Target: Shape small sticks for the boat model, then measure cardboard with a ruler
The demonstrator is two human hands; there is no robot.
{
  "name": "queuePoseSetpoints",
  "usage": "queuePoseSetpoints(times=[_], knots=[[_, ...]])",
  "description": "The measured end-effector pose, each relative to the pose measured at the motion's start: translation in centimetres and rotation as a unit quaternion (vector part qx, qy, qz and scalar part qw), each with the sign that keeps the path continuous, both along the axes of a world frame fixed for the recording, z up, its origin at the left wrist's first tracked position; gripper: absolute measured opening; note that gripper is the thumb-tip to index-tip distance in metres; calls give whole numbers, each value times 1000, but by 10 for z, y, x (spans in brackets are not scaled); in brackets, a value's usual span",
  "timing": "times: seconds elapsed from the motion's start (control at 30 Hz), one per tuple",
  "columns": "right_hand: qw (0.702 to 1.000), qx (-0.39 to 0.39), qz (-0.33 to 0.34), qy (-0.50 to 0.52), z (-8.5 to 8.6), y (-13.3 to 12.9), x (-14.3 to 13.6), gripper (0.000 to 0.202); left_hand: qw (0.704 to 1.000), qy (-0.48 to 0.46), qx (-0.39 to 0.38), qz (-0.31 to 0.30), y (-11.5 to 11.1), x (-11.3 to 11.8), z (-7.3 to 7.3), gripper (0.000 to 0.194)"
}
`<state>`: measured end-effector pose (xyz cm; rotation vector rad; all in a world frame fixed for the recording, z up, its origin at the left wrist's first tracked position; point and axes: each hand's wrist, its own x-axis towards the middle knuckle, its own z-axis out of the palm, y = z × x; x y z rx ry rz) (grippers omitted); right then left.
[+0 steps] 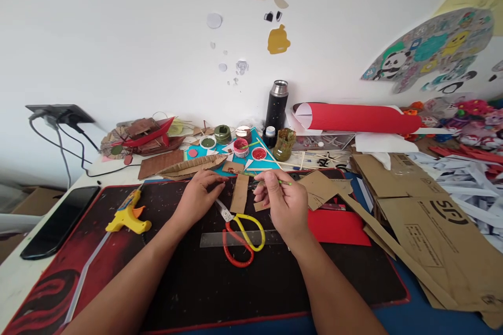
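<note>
My left hand [202,193] rests over the mat with its fingers loosely apart and nothing visible in them. Just right of its fingertips lies a small cardboard strip [239,193]. My right hand [286,201] is closed round a slim pen-like stick with a green end [285,183]; its other end is mostly hidden by the fingers. Scissors [244,238] with one yellow and one red handle lie between my forearms, across a clear ruler [210,239]. A cardboard boat hull [192,167] sits beyond my left hand. More cardboard scraps [320,188] lie beyond my right hand.
A yellow glue gun [129,217] and a black phone [61,222] lie at left. Paint jars [223,135] and a black thermos [277,104] stand along the wall. Red paper [340,227] and folded cardboard [436,220] lie at right.
</note>
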<state>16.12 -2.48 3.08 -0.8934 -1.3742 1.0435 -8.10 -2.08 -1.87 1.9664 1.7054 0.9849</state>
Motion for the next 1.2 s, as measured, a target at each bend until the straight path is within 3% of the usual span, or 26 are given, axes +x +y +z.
queuePoseSetpoints(times=[0.17,0.57,0.87,1.2], knots=[[1000,9,-3,-5,2,0,0,38,1000,26,12,-10,1,0,-6,19],[1000,14,-7,-12,1,-1,1,37,999,41,13,-22,0,3,-6,18],[1000,-7,-7,24,5,-3,2,42,996,-35,19,79,-3,4,6,29],[998,-30,43,17,3,-4,-2,43,993,-71,12,94,-7,10,11,33]])
